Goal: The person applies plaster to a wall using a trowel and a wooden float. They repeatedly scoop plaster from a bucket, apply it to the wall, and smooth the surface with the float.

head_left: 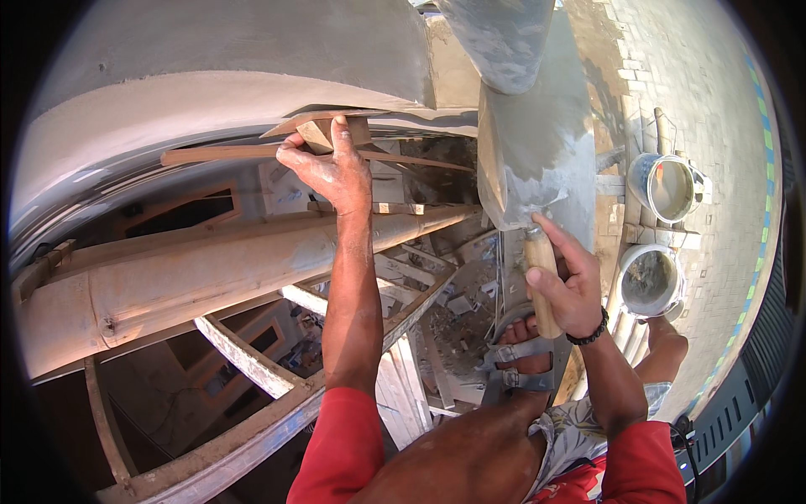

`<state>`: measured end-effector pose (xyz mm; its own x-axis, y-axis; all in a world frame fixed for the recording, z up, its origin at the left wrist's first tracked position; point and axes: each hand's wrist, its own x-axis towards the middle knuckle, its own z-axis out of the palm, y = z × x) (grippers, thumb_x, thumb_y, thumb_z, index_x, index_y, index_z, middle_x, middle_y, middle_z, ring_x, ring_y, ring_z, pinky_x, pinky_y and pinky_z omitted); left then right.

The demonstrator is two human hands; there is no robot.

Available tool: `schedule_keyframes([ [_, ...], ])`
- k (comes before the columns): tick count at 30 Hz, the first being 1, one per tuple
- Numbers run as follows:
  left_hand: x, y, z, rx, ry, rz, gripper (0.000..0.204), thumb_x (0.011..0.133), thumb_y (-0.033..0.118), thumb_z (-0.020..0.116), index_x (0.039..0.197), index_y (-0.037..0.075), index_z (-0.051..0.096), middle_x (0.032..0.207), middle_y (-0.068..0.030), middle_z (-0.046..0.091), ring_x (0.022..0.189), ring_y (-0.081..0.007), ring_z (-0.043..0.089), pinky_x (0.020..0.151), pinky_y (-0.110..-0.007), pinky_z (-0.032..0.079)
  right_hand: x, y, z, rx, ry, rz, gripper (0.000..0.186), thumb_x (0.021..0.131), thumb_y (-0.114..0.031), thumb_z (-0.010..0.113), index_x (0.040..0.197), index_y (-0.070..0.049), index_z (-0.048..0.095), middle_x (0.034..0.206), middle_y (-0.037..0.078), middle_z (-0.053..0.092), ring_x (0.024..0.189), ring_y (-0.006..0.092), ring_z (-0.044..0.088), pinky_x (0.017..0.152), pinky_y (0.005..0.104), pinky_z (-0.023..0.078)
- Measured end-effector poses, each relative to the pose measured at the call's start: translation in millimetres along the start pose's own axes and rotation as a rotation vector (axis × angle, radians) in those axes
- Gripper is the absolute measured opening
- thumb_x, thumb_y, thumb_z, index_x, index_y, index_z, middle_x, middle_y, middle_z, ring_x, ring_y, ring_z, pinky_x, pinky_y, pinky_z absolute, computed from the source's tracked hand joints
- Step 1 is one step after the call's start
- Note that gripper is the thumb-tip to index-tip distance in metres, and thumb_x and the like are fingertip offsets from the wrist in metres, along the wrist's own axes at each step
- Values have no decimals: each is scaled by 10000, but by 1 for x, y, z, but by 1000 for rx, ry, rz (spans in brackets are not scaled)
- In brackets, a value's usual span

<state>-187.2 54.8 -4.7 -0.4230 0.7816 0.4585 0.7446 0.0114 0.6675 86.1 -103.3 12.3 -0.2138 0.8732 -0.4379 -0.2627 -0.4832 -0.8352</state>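
My left hand (334, 164) is closed on a wooden float with a small block grip (314, 134), held against the underside edge of a grey plastered band (252, 50) at the upper left. A thin wooden strip (214, 153) runs just below it. My right hand (564, 277) is wrapped round the wooden handle (541, 298) of a tool, probably a trowel, whose metal part (533, 220) meets a grey, mortar-smeared upright surface (546, 143); the blade's outline is hard to tell from that surface.
A thick bamboo pole (168, 286) and timber framework (243, 353) span a drop with rubble below. My sandalled foot (520, 361) is beneath my right hand. Two buckets (667, 193) (651, 281) rest on wooden poles at the right, before a pale block surface (722, 126).
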Motion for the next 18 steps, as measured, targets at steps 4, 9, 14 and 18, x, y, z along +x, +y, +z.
schedule_keyframes([
  [4,-25,7,-16,-58,-25,-80,459,813,227,724,975,15,350,945,-92,355,905,-178,368,870,-341,337,-7,-2,-5,-25,3,8,587,817,-146,661,1327,40,439,1189,140,568,1070,163,536,946,302,401],
  [9,-87,-2,-3,-164,-125,-133,402,794,99,700,999,9,365,965,-112,386,922,-199,387,878,-345,337,-21,-5,-9,-133,9,-81,599,819,-143,660,1335,48,423,1222,138,542,1095,175,527,961,311,396],
  [14,-116,-6,41,-176,-116,-100,419,777,52,677,1074,-23,391,997,-179,443,949,-325,480,874,-392,389,-52,-33,-23,-174,37,-64,611,819,-136,663,1339,60,409,1167,131,558,1034,163,542,908,295,415],
  [18,-119,-17,70,-166,37,81,439,777,20,667,1127,-13,404,1032,-214,472,956,-384,507,853,-426,414,-63,-46,-24,-235,18,-123,617,828,-153,663,1345,54,398,910,87,619,667,108,590,607,239,489],
])
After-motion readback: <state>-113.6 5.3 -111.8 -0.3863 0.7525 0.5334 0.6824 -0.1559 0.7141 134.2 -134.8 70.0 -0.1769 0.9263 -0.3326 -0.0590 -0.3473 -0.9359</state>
